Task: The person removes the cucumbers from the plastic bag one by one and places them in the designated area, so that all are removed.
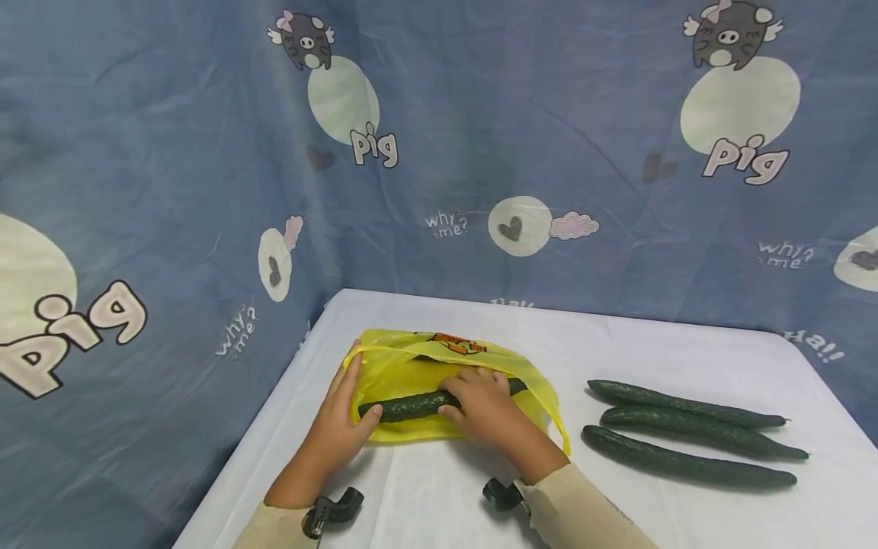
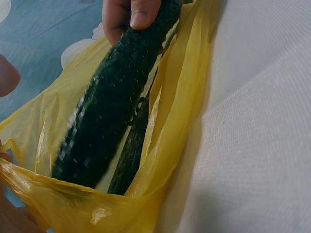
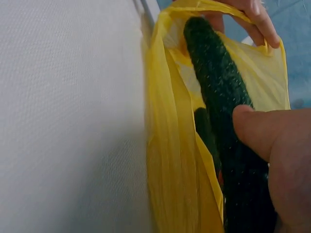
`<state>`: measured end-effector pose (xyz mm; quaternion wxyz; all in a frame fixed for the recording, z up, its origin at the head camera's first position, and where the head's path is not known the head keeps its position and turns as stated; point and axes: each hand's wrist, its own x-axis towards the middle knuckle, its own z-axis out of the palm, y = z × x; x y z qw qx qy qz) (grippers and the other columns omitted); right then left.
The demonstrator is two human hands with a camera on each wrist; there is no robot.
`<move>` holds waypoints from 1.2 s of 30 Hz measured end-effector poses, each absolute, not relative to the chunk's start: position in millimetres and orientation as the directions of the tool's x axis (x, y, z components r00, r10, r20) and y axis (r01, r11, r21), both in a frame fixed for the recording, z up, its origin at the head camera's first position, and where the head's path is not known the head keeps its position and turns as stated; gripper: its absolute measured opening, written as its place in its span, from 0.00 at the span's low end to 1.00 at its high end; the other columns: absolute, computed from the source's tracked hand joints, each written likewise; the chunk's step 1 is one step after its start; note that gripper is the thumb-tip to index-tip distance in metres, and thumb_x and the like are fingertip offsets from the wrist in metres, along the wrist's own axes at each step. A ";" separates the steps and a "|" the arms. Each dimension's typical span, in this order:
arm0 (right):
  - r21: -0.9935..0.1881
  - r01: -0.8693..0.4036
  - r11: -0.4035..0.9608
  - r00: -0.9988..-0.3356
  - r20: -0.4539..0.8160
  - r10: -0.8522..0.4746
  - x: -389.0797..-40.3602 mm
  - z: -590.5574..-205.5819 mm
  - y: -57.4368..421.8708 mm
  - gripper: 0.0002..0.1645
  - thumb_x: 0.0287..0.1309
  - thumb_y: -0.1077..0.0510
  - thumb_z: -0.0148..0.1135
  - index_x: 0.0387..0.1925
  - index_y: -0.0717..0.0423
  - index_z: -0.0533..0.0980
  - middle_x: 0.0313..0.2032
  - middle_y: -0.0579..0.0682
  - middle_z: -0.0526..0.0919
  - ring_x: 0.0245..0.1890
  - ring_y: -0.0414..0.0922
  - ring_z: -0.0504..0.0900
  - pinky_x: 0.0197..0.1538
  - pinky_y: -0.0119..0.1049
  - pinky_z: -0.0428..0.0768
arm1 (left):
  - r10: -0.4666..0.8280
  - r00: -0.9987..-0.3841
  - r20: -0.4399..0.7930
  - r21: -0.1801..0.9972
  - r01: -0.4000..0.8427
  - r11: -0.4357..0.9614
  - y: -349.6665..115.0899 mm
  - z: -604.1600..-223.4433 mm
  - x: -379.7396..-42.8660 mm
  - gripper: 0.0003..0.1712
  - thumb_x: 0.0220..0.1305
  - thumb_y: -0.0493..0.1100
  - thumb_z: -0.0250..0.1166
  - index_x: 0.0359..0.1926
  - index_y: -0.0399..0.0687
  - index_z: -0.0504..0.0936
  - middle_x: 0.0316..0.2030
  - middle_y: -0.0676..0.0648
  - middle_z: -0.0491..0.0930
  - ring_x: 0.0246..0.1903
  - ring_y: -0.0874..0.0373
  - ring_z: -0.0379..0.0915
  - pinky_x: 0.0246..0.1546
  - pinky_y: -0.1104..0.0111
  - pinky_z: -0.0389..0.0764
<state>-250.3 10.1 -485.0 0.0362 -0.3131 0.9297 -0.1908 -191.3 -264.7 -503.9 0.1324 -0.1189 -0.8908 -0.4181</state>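
A white-covered table (image 1: 617, 343) is bearing a thin, glossy yellow plastic bag (image 1: 398, 366), probably light, floppy and easily torn, its rim offering the surest hold. In its open mouth, a long, dark-green, bumpy-skinned cucumber (image 1: 408, 408) is lying lengthwise, likely feeling firm, fairly weighty and liable to snap if bent. The right hand (image 1: 483, 400) is sensibly gripping it near the middle; the left hand (image 1: 339, 427) is holding the bag's left edge.
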 end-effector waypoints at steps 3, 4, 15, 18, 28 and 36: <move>-0.388 -0.578 0.718 -0.796 0.072 -0.601 -249.4 -485.4 12.7 0.27 0.74 0.39 0.59 0.68 0.41 0.76 0.61 0.44 0.79 0.60 0.49 0.73 0.63 0.58 0.65 | 0.102 -0.937 0.333 0.720 0.323 0.615 -265.1 -504.9 -190.8 0.54 0.72 0.43 0.65 0.86 0.61 0.40 0.85 0.58 0.36 0.83 0.45 0.37 0.75 0.33 0.51; -0.391 -0.581 0.714 -0.794 0.079 -0.602 -249.1 -485.2 13.3 0.26 0.74 0.39 0.59 0.68 0.41 0.77 0.61 0.43 0.79 0.60 0.48 0.73 0.64 0.58 0.64 | 0.103 -0.936 0.336 0.718 0.325 0.615 -265.2 -505.4 -191.0 0.53 0.72 0.44 0.65 0.86 0.61 0.40 0.85 0.57 0.36 0.83 0.46 0.37 0.75 0.33 0.51; -0.380 -0.618 0.689 -0.775 0.147 -0.614 -242.8 -470.8 12.8 0.27 0.75 0.38 0.57 0.68 0.41 0.76 0.60 0.43 0.80 0.58 0.48 0.73 0.62 0.57 0.65 | 0.097 -0.939 0.330 0.749 0.323 0.578 -267.8 -507.8 -189.6 0.52 0.72 0.48 0.67 0.85 0.66 0.44 0.85 0.56 0.39 0.81 0.41 0.46 0.73 0.31 0.54; -0.378 -0.614 0.693 -0.780 0.156 -0.606 -239.9 -466.3 13.1 0.27 0.75 0.38 0.57 0.69 0.41 0.76 0.60 0.43 0.80 0.58 0.48 0.73 0.62 0.57 0.65 | 0.090 -0.940 0.329 0.754 0.319 0.574 -268.4 -508.3 -190.0 0.52 0.71 0.49 0.68 0.85 0.66 0.47 0.85 0.54 0.41 0.79 0.39 0.53 0.73 0.33 0.58; -0.374 -0.597 0.710 -0.798 0.185 -0.574 -230.4 -456.7 16.1 0.27 0.74 0.37 0.58 0.68 0.39 0.76 0.60 0.41 0.80 0.59 0.47 0.73 0.65 0.59 0.65 | 0.058 -0.957 0.283 0.759 0.260 0.597 -268.4 -501.7 -190.9 0.56 0.65 0.55 0.73 0.84 0.66 0.50 0.83 0.43 0.48 0.76 0.35 0.58 0.68 0.27 0.58; -0.323 -0.616 0.718 -0.788 0.244 -0.566 -220.7 -446.8 15.8 0.27 0.72 0.37 0.60 0.67 0.38 0.77 0.59 0.41 0.80 0.58 0.47 0.73 0.65 0.59 0.65 | 0.033 -0.971 0.236 0.779 0.209 0.590 -267.0 -498.9 -189.2 0.61 0.58 0.51 0.79 0.84 0.68 0.51 0.83 0.41 0.50 0.76 0.34 0.57 0.68 0.26 0.57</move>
